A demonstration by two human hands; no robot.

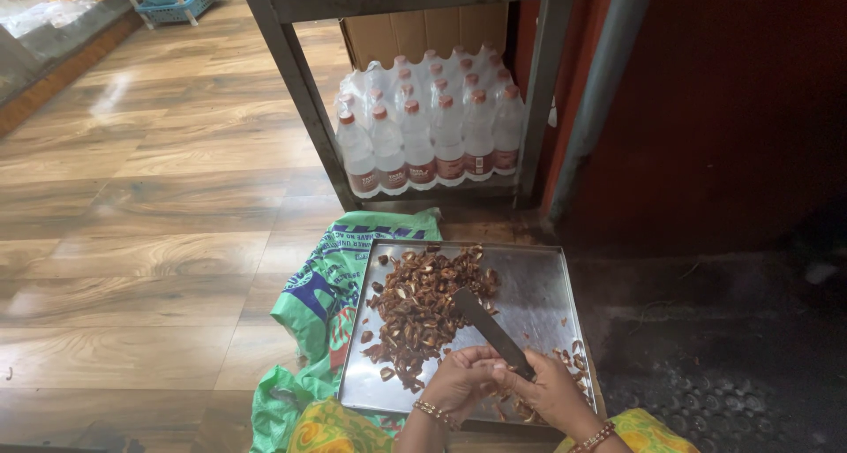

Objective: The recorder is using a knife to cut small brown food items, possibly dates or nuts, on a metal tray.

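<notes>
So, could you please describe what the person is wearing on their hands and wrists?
Both hands are bare, with no gloves or sleeves showing. The left hand has a beaded bracelet of pale and brown beads at the wrist. The right hand has a similar reddish-brown beaded bracelet.

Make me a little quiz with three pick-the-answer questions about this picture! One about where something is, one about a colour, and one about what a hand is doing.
1. Where does the pack of water bottles stand?
A. On the metal tray
B. On the low shelf of the metal rack
C. On the green sack

2. What colour are the bottle caps?
A. Reddish brown
B. Blue
C. Yellow

3. What is the right hand doing?
A. Resting flat on the floor
B. Lifting a bottle
C. Gripping a knife

Answers:
1. B, the pack sits inside the metal rack, behind the metal tray.
2. A, every cap in view is reddish brown.
3. C, its fingers wrap the handle of the knife, whose blade points over the brown chopped pieces, while the left hand is curled beside it.
</notes>
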